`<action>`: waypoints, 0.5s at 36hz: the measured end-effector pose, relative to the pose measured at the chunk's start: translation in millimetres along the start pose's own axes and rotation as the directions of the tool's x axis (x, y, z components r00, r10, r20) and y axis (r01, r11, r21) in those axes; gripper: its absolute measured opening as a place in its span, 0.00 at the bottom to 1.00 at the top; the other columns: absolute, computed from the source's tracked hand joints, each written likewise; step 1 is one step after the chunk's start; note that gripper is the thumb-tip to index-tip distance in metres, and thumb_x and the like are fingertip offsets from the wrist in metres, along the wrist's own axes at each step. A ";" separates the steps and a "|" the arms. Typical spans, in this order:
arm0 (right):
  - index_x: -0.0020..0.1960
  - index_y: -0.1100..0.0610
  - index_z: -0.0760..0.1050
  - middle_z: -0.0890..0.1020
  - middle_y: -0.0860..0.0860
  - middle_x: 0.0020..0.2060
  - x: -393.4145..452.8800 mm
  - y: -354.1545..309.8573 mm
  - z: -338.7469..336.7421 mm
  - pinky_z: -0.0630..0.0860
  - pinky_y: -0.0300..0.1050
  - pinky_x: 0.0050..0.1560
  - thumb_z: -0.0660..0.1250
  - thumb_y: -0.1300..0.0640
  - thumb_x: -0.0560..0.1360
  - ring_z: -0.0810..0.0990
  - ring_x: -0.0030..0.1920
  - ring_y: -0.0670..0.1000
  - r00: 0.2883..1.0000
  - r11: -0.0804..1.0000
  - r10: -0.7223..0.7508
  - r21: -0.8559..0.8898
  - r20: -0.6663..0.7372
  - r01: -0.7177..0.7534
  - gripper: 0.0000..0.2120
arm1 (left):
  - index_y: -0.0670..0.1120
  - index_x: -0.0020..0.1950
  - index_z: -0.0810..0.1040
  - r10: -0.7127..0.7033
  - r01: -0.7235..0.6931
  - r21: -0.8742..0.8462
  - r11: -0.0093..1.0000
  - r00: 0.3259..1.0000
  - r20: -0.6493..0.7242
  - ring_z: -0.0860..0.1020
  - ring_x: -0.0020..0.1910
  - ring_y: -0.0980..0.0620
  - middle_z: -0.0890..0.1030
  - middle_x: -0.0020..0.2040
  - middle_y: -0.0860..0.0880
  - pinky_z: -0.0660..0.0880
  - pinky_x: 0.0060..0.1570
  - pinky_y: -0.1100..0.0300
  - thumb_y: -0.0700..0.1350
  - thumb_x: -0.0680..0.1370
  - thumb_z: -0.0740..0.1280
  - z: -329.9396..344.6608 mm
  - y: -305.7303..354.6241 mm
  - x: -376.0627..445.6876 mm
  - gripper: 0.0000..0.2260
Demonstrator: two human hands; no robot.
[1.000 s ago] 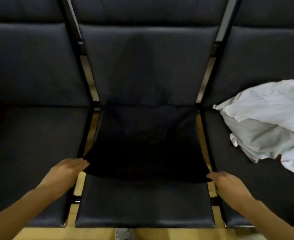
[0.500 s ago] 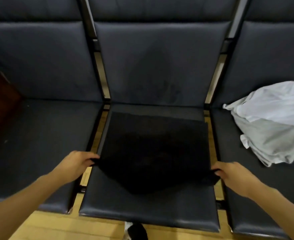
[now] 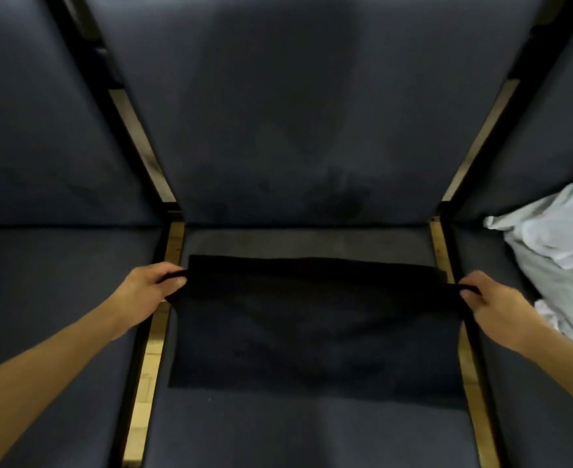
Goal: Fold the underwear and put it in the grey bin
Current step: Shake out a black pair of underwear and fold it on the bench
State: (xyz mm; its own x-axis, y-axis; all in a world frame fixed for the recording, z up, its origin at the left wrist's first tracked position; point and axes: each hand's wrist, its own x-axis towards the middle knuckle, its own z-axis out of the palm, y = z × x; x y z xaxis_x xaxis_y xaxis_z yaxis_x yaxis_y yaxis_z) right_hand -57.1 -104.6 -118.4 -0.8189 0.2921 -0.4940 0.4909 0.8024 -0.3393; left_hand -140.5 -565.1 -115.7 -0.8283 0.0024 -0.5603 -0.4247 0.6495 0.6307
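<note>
The black underwear [image 3: 315,329] lies spread across the middle dark seat [image 3: 305,434], doubled over so its folded upper layer reaches toward the seat back. My left hand [image 3: 150,287] pinches the left end of that upper layer. My right hand [image 3: 488,300] pinches the right end. Both hands are at the seat's side edges, level with each other. No grey bin is in view.
A pile of white and light-grey clothes [image 3: 555,258] lies on the right seat. The left seat [image 3: 58,298] is a dark cushion. Black frame bars and wooden floor strips [image 3: 150,359] separate the seats. Padded seat backs [image 3: 298,113] rise behind.
My hands have carried the near edge of the underwear away from me, folding it over itself toward the seat back. The camera has moved closer over the seat.
</note>
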 end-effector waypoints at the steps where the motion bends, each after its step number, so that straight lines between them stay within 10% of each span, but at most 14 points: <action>1: 0.50 0.52 0.67 0.75 0.57 0.35 3.8 -0.1 0.8 0.68 0.48 0.41 0.59 0.61 0.79 0.75 0.40 0.59 1.000 1.000 0.010 0.023 -0.002 -0.010 0.05 | 0.47 0.52 0.78 -0.012 0.012 -0.004 1.000 1.000 0.004 0.79 0.48 0.52 0.81 0.47 0.47 0.74 0.46 0.60 0.40 0.80 0.62 0.1 -0.3 5.2 0.07; 18: 0.50 0.55 0.69 0.77 0.58 0.37 52.9 -13.6 12.0 0.75 0.58 0.52 0.56 0.58 0.79 0.78 0.42 0.62 0.975 0.962 0.222 0.161 0.021 -0.223 0.04 | 0.47 0.55 0.74 -0.090 0.098 -0.131 0.987 0.994 0.069 0.80 0.50 0.40 0.79 0.51 0.37 0.76 0.48 0.54 0.43 0.82 0.56 -3.8 -14.2 56.6 0.08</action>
State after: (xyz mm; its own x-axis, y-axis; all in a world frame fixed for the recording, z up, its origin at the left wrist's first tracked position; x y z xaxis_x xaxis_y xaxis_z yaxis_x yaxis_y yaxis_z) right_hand -103.6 -106.3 -149.6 -0.6831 0.4522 -0.5735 0.7021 0.6228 -0.3452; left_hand -182.8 -577.1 -154.4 -0.7597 -0.0037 -0.6502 -0.5481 0.5417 0.6373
